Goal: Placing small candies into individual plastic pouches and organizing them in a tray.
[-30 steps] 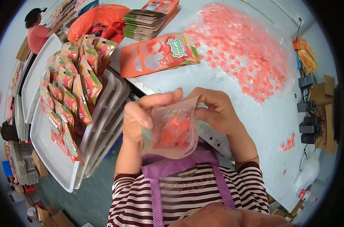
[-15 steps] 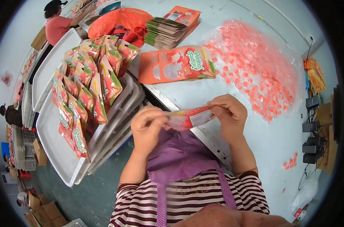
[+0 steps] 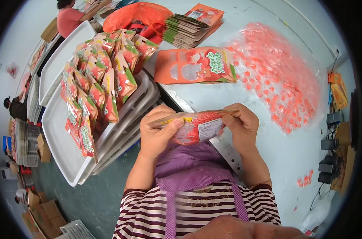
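Just one pouch [image 3: 197,129] between two hands [image 3: 154,131].

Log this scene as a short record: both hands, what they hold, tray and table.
Left hand: gripping one end of the red pouch
Right hand: gripping its other end
Tray: white, bearing many filled pouches
Table: pouch stack, orange pouch lying in front, pile of clear plastic with red pieces
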The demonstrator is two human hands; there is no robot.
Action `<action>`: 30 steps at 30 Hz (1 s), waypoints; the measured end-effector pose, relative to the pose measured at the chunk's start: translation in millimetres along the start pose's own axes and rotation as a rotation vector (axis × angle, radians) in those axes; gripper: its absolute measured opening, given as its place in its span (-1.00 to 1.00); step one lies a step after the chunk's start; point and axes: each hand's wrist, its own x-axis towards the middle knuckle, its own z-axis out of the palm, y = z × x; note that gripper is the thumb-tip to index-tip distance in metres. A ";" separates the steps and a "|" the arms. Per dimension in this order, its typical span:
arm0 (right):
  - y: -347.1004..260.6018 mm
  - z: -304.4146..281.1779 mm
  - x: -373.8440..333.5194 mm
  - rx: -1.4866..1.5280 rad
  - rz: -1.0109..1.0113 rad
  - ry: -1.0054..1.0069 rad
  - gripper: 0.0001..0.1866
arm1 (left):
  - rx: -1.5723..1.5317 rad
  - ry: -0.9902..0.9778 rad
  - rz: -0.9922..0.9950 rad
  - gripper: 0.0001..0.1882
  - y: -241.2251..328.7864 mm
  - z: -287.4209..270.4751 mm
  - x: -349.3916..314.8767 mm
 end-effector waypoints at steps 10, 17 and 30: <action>-35.1 10.5 -4.3 -1.036 -0.584 -0.107 -0.69 | 0.670 -0.197 0.729 -0.76 23.9 5.0 -9.0; -31.1 10.9 -3.8 -1.014 -0.676 -0.194 -0.83 | 0.642 -0.179 0.694 -0.70 27.9 7.2 -16.9; -40.4 39.0 -22.2 -1.097 -0.662 -0.359 -0.93 | 0.579 -0.256 0.764 -0.68 10.3 -5.6 -43.4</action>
